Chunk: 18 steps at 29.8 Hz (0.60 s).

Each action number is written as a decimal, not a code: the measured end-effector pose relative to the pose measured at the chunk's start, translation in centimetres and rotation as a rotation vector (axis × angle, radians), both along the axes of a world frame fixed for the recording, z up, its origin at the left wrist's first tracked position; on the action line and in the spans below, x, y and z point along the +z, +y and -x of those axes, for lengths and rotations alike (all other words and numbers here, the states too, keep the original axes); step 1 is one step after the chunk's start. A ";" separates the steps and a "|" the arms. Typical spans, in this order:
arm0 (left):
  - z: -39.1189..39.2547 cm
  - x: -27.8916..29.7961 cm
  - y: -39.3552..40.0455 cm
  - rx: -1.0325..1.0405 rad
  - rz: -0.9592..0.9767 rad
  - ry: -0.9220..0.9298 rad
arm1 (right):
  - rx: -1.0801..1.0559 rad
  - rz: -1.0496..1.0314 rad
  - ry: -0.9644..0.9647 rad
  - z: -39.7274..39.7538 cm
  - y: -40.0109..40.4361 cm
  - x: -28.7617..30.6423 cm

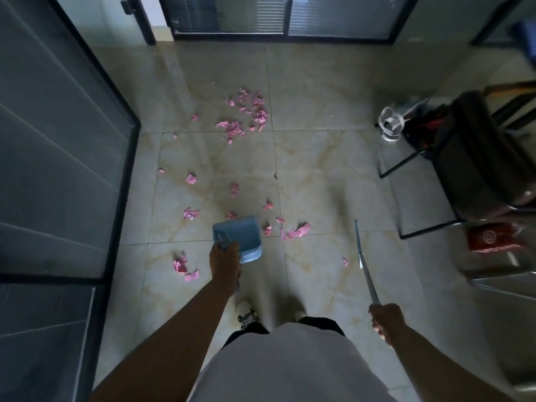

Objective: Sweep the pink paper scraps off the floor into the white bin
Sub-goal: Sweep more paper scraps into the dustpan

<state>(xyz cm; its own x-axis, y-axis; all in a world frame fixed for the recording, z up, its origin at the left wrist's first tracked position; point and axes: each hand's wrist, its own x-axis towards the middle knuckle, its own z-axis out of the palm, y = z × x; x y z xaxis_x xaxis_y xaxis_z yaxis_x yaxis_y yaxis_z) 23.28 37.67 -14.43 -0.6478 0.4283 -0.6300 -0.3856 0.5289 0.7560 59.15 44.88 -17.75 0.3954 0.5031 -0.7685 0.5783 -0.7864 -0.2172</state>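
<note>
Two things fill your hands: your left hand [224,264] curls round the handle of a blue dustpan [238,238], and your right hand [387,322] grips a thin pole [365,264] that slants up and away from it; the pole's far end is blurred. The scraps [245,113] lie on the floor [319,169] in a dense patch well ahead of you, with looser bits beside the dustpan and one cluster [295,231] just right of it. To your right a black chair [475,158] stands on a thin metal frame, a white object [390,123] beside it, and near it a red box [490,236] with white printing too blurred to read. Glass partitions [58,140] in dark frames close the left side and the far wall. The floor is glossy beige tile with brown veining. Your shoes [246,313] show below the dustpan.
</note>
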 end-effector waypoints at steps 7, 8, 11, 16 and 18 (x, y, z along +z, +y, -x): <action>1.9 -0.1 2.1 0.032 0.074 0.053 | -0.214 0.074 0.132 1.8 2.4 0.2; 2.3 -0.1 2.5 0.054 0.081 0.058 | -0.234 0.094 0.169 2.9 3.4 0.2; 3.6 0.1 3.1 0.110 0.100 0.072 | -0.250 0.102 0.270 7.2 6.9 0.2; 5.3 0.4 3.5 0.222 0.164 0.088 | -0.165 0.146 0.389 15.9 12.0 1.0; 6.0 0.5 3.8 0.293 0.177 0.092 | -0.111 0.187 0.435 19.5 13.7 1.4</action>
<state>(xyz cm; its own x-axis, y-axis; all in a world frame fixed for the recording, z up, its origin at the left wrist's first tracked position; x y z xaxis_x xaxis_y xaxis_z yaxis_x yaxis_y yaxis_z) 17.24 41.46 -13.88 -0.7845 0.1055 -0.6111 -0.4749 0.5315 0.7014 39.65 58.54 -16.32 0.0605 0.3139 -0.9475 0.3755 -0.8867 -0.2698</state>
